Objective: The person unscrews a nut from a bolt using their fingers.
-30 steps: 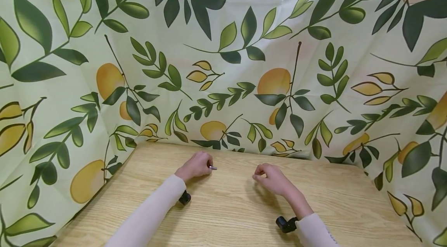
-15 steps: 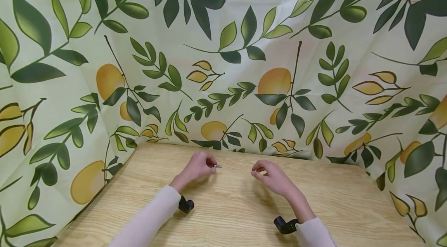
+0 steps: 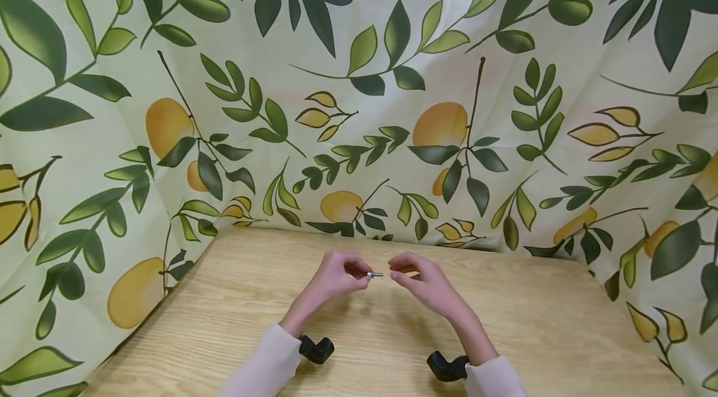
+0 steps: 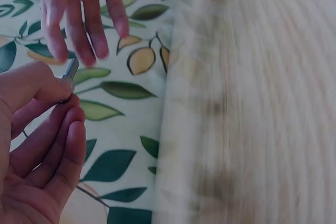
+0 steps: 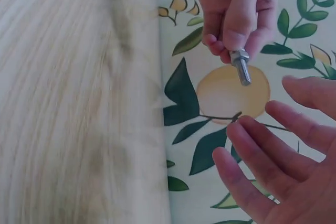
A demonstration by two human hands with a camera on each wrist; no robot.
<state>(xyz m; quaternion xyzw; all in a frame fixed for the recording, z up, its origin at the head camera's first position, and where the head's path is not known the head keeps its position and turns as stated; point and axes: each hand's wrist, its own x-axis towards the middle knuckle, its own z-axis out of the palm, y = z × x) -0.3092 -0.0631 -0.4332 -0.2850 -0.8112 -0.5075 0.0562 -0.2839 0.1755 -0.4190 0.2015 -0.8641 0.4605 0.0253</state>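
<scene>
My left hand [image 3: 339,273] pinches a small silver bolt [image 3: 376,274] between thumb and fingertips. In the right wrist view the threaded bolt [image 5: 243,73] points out of the grip, with a hex nut [image 5: 240,56] on it close to the thumb. The bolt's other end is hidden by the fingers. My right hand [image 3: 423,278] is just to the right of the bolt's free end, holding nothing. Its fingers [image 5: 262,145] are spread and gently bent, a small gap from the bolt. Both hands are above the wooden table [image 3: 359,347].
Light cloth [image 3: 359,104] printed with leaves and orange fruit hangs behind and at both sides of the table. A black wrist camera [image 3: 316,350] sits at the left cuff, and another black camera [image 3: 445,366] at the right cuff.
The left hand has moved right with the bolt, more of which now shows. The right hand has shifted slightly left, so the two hands are now close together.
</scene>
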